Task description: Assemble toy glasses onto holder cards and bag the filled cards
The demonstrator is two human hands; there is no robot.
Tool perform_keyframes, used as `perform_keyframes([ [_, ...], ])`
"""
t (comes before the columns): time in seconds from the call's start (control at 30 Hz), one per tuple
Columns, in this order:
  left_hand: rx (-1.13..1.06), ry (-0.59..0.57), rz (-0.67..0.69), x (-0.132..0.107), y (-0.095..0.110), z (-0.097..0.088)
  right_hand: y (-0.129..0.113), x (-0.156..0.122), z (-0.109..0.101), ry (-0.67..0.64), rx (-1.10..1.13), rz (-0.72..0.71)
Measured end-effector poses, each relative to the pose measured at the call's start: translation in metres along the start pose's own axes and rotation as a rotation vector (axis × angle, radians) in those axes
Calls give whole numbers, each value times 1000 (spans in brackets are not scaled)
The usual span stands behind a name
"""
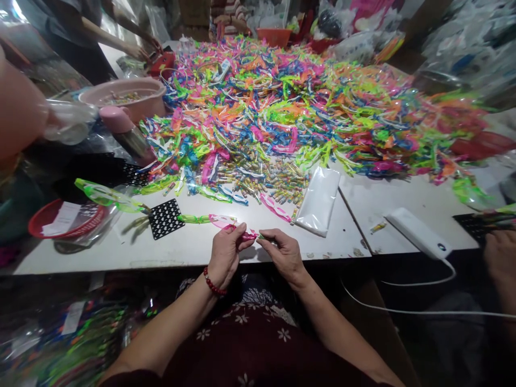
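Above the near edge of the table (181,251), the left hand (226,252) pinched a pink piece (249,236) and the right hand (285,258) a small greenish part (261,236), seemingly unfinished, while a large colourful pile (278,102) lay beyond.

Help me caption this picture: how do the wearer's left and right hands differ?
The left hand has a red bead bracelet at its wrist; the right hand has a bare wrist. The left hand holds a pink piece, while the right hand pinches a small greenish piece, too small to name. Both hands have thumb and fingers brought together near the front edge of the white table.
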State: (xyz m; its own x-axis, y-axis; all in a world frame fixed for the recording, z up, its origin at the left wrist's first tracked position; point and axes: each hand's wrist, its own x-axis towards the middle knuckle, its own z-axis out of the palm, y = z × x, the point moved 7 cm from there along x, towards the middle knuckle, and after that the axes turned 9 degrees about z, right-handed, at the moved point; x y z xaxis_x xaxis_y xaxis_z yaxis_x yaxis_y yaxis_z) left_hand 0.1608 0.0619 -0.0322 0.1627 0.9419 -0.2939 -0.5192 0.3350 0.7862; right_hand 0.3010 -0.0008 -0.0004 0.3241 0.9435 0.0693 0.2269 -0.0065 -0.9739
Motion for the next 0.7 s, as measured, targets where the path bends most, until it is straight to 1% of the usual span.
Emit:
perform_keyframes([
  [0.1, -10, 38, -25, -2, -3, 0, 2, 0, -1, 2, 5, -15],
  [0.2, 7, 48, -39, -3, -3, -3, 5, -1, -1, -1, 20, 26],
  [0.33, 21, -22, -18, -3, 1, -2, 14, -1, 2, -33, 90, 160],
  [0.4, 38, -46, -11, -3, 3, 0, 15, -2, 3, -45, 115, 201],
  [0.47, 54, -38, -16, -5, 5, 0, 11, -2, 2, -39, 83, 160],
  [0.6, 53, -15, -12, -11, 9, -1, -4, -7, 4, -29, -63, -40],
  [0.63, 60, -13, 5, -13, 10, -2, -4, -9, 7, -37, -82, -67],
  [0.7, 101, -13, 41, -13, 13, -5, -1, -10, 14, -63, -96, -73],
])
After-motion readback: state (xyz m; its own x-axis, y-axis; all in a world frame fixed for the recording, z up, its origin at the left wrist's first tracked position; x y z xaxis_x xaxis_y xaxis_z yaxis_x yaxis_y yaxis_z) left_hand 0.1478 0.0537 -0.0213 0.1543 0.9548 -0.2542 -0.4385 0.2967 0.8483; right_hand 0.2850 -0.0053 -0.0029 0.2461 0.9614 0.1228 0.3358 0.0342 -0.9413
